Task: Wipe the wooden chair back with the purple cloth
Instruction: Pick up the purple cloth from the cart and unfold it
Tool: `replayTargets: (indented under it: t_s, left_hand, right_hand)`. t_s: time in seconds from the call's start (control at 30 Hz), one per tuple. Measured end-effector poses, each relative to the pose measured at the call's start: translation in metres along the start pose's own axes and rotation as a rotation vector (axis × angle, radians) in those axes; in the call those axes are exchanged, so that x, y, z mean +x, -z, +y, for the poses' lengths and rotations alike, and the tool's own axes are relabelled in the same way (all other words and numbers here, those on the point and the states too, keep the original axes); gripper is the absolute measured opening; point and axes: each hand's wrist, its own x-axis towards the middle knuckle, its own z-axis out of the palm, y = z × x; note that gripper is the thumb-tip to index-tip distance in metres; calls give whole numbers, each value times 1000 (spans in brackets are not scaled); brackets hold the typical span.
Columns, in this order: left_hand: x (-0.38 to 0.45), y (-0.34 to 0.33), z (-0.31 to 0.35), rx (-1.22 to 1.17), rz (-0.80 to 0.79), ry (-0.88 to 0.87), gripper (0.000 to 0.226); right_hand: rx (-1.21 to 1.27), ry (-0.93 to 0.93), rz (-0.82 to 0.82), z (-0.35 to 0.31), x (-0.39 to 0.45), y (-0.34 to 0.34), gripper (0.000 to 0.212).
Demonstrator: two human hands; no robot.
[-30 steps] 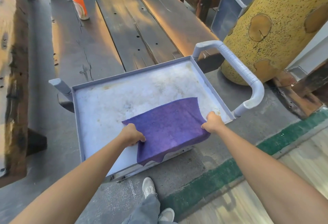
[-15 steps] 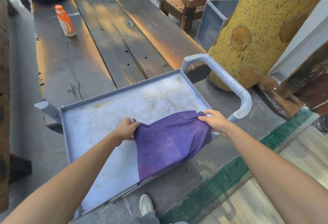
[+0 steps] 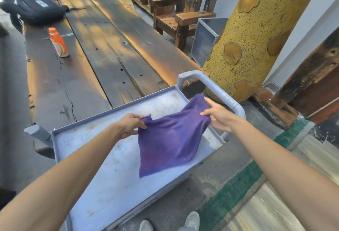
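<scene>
The purple cloth [image 3: 170, 139] hangs in the air above the grey cart tray [image 3: 102, 175], stretched between both hands. My left hand [image 3: 129, 123] pinches its left top corner. My right hand [image 3: 218, 116] grips its right top edge, close to the cart's grey handle [image 3: 220, 93]. The cloth's lower corner droops down toward the tray. A wooden chair [image 3: 179, 14] with a tall plank back stands further off at the upper middle, beyond the long table and next to the yellow pillar.
A long dark plank table [image 3: 102, 47] runs ahead, with an orange bottle [image 3: 58, 43] and a black backpack [image 3: 33, 7] on it. A thick yellow pillar [image 3: 253, 34] rises to the right, a grey metal box [image 3: 205, 38] beside it. My shoes [image 3: 190, 219] show below.
Both hands have lifted the cloth off the tray and raised it. My view has tilted up, bringing the chair and backpack into sight.
</scene>
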Motion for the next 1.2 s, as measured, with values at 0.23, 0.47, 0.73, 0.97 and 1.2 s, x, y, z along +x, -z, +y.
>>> replayTargets:
  t_s: [0.23, 0.47, 0.73, 0.97, 1.2]
  left_hand:
    - [-26, 52, 104, -210, 126, -636, 64]
    - [-55, 68, 152, -237, 71, -1036, 49]
    - [-63, 71, 167, -96, 65, -1066, 78]
    - [-68, 67, 157, -129, 206, -1089, 64]
    - [-60, 37, 122, -212, 286, -871, 68]
  right_hand:
    - [-85, 525, 95, -83, -13, 1, 61]
    - [-502, 799, 324, -124, -28, -19, 59]
    - [-449, 833, 427, -137, -22, -15, 56]
    - [-390, 874, 423, -150, -40, -21, 75]
    - [-372, 1043, 325, -191, -69, -50, 56]
